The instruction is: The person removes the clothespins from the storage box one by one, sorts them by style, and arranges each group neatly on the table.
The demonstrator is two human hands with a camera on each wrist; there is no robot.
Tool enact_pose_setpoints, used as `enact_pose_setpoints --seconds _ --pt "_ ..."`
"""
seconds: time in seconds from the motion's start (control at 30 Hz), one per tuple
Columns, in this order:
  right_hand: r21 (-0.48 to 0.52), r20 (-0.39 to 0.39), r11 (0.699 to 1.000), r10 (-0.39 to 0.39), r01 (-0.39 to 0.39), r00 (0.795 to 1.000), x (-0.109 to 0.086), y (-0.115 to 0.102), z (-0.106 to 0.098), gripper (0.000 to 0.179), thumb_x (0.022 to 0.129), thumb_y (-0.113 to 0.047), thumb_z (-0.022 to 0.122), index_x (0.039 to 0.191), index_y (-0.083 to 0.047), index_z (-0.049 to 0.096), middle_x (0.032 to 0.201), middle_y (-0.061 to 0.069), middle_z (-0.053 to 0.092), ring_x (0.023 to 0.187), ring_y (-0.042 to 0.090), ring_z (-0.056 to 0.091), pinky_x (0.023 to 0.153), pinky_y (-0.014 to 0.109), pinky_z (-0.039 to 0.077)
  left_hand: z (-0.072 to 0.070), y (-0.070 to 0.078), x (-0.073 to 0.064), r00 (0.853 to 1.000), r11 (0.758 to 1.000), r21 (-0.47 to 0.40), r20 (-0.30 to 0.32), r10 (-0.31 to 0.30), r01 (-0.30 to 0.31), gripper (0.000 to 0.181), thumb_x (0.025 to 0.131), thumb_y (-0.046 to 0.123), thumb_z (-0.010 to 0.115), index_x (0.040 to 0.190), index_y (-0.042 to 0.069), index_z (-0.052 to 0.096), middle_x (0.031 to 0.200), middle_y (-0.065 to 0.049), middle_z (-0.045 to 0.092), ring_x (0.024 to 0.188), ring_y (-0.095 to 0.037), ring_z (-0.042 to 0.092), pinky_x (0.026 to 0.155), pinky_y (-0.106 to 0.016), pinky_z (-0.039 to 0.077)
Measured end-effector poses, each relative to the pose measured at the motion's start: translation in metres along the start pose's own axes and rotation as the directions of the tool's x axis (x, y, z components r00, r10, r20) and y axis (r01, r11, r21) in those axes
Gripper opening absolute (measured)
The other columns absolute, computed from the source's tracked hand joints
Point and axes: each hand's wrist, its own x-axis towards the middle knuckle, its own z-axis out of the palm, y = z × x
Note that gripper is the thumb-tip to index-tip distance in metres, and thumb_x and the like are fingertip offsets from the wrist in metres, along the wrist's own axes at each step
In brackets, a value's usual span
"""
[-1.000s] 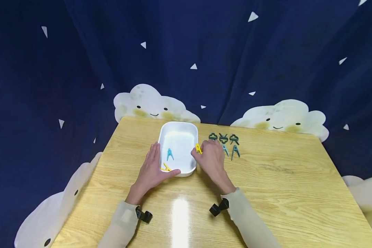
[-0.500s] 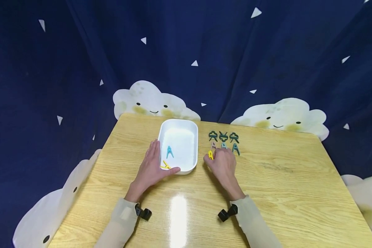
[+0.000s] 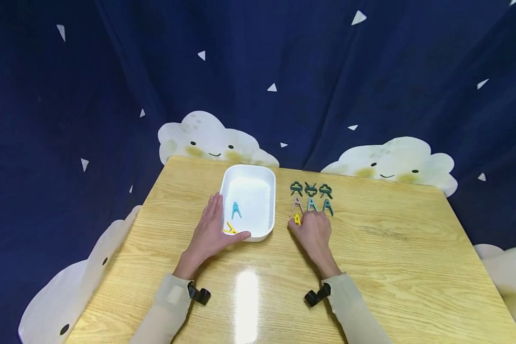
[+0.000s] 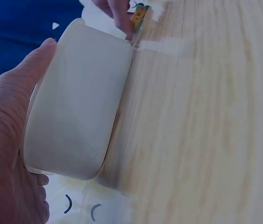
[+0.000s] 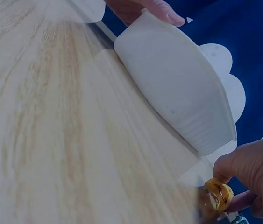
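Note:
A white plastic tub [image 3: 253, 184] stands on the table with a light-blue clothespin [image 3: 236, 210] and a yellow one [image 3: 230, 229] inside. My left hand [image 3: 208, 234] rests against its near left corner, fingers straight along the side and thumb [image 4: 38, 53] at the near rim. Right of the tub, my right hand [image 3: 313, 233] pinches another yellow clothespin [image 3: 297, 219] close over the table. Just beyond it lie a pink clothespin [image 3: 297, 204], a light-blue one [image 3: 311, 204] and a teal one [image 3: 327, 206] in a row.
Behind that row lie three dark green clips, the left [image 3: 296, 188], middle [image 3: 311, 189] and right [image 3: 326, 190]. The wooden table [image 3: 404, 248] ends at a dark blue curtain [image 3: 258, 71] with clouds on it.
My right hand has carried the yellow clothespin from the tub's right rim rightward to just in front of the pink clothespin. My left hand has stayed at the tub.

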Motion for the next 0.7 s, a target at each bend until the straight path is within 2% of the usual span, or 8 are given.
enact_pose_setpoints --seconds 0.23,0.7 --pt "-0.045 0.01 0.999 0.007 -0.006 1.0 -0.001 0.0007 0.0038 0.05 0.081 -0.026 0.074 0.046 -0.016 0.04 0.052 0.004 0.044 0.056 0.029 0.046 0.047 0.037 0.037 0.0003 0.0 0.0007 1.0 1.0 0.004 -0.004 0.002 -0.002 0.145 0.071 0.088 0.07 0.166 0.0 0.006 0.176 -0.014 0.005 0.162 -0.032 0.004 0.13 -0.05 0.012" --pt "-0.086 -0.066 0.995 -0.055 0.049 0.996 -0.0026 -0.0003 0.0037 0.051 0.08 -0.027 0.074 0.045 -0.016 0.037 0.049 0.004 0.04 0.053 0.029 0.042 0.046 0.037 0.034 -0.0001 0.001 -0.0001 1.0 1.0 -0.005 -0.002 -0.005 0.005 0.144 0.072 0.086 0.072 0.166 0.0 0.005 0.175 -0.015 0.006 0.162 -0.033 0.005 0.13 -0.051 0.012"
